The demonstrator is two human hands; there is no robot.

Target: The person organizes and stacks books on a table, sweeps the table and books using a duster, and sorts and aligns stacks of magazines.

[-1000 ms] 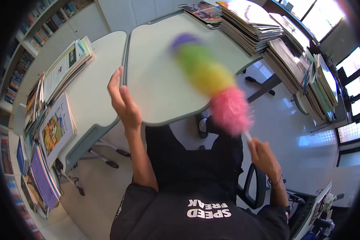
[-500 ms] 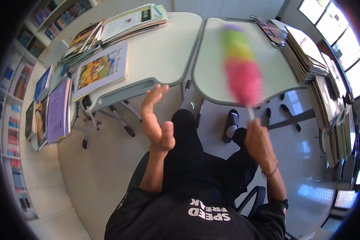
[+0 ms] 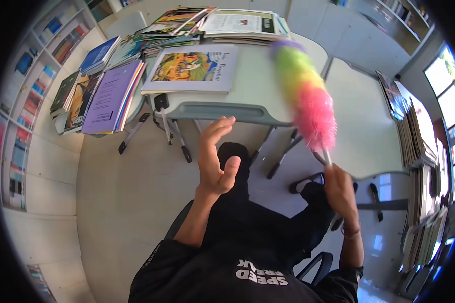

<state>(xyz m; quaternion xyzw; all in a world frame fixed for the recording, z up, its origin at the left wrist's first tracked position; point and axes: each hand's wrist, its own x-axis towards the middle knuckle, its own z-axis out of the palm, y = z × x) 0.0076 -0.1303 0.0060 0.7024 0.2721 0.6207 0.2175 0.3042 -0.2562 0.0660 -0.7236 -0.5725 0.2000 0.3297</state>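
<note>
My right hand (image 3: 339,193) is wrapped round the pale handle of a feather duster (image 3: 314,108). Its fluffy head runs from pink through yellow and green to purple at the tip, blurred along one side. The head is over the tabletop, in front of me; whether it touches cannot be told. In front of my body my left hand (image 3: 218,159) is raised with nothing in it, its fingers stretched and thumb apart. Beyond that hand, a large book with a colourful painted cover (image 3: 192,68) lies on the white table (image 3: 260,76).
Piles of magazines (image 3: 242,22) lie at the table's back. Left are a purple-covered book (image 3: 111,98) and other books. A second table (image 3: 364,121) adjoins on the right, bearing stacked thin volumes (image 3: 417,131). Bookshelves (image 3: 23,131) line the left wall. Table legs (image 3: 184,144) stand near my knees.
My view has turned left, so the tables sit further right in it. The duster now tilts leftward, its tip toward the left table. My left hand stays raised and spread.
</note>
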